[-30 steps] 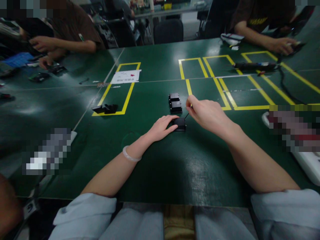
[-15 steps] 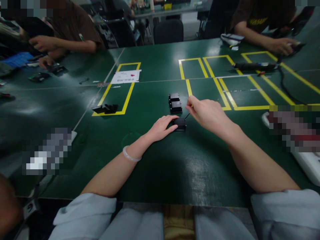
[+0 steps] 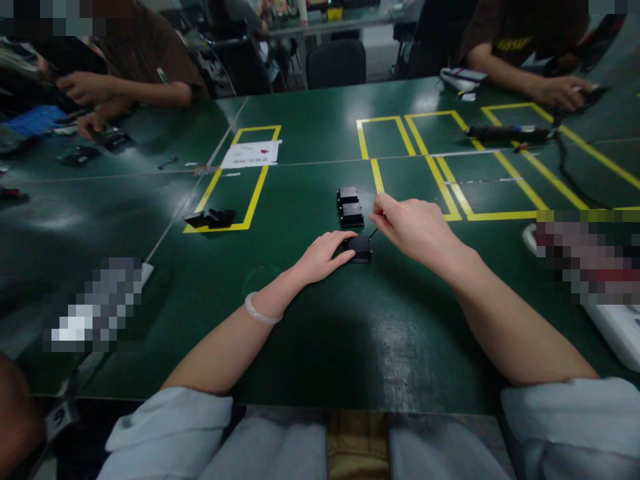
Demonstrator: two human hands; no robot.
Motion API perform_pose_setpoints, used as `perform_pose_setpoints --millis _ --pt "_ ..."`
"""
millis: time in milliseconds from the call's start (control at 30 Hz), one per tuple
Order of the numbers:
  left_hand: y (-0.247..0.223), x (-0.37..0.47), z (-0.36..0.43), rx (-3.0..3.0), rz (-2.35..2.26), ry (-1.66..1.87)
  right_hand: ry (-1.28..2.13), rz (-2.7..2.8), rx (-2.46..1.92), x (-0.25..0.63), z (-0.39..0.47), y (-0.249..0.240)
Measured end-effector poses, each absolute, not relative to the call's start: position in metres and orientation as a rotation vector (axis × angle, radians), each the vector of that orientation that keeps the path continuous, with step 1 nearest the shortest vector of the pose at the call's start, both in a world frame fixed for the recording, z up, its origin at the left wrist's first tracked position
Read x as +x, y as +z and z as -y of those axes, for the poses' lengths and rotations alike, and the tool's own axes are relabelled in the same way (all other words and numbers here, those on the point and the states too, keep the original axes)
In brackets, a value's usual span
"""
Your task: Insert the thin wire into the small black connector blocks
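A small black block (image 3: 360,249) lies on the green table, and my left hand (image 3: 327,256) grips it from the left with thumb and fingers. My right hand (image 3: 407,223) is pinched around a thin dark tool (image 3: 373,233), whose tip reaches the block's upper right corner. The tool's upper part is hidden in my fingers. Just beyond the block, two similar black blocks (image 3: 351,212) stand close together, one behind the other.
Yellow tape (image 3: 257,197) outlines areas on the table (image 3: 310,347). Black parts (image 3: 210,218) and a paper sheet (image 3: 251,154) lie left. A black corded tool (image 3: 513,133) lies right, near a white device (image 3: 613,327). Two people's hands work across the table.
My right hand and the thin tool have shifted very slightly to the left. My left hand stays on the block.
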State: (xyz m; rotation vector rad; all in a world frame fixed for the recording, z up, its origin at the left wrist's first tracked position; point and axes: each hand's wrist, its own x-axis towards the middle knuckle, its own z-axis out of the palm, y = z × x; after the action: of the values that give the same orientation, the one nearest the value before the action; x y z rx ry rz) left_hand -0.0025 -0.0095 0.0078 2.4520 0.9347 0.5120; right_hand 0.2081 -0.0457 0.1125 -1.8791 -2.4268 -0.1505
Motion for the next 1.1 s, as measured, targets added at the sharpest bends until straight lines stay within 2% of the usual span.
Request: perform_pose_setpoints --millis 267,500,1100 --pt "0.0101 -0.0010 0.0096 2.447 -0.939 0.498 -0.089 2.457 -1.787 0.2067 0.0502 0.1164" --pt "0.0096 -0.0018 0.0094 2.438 -0.943 0.499 -0.183 2.449 -1.870 0.2058 0.0482 0.1147" --pt "0.0086 -0.0020 0.0092 2.440 -0.944 0.518 -0.178 2.454 -1.892 0.2070 0.0482 0.1146"
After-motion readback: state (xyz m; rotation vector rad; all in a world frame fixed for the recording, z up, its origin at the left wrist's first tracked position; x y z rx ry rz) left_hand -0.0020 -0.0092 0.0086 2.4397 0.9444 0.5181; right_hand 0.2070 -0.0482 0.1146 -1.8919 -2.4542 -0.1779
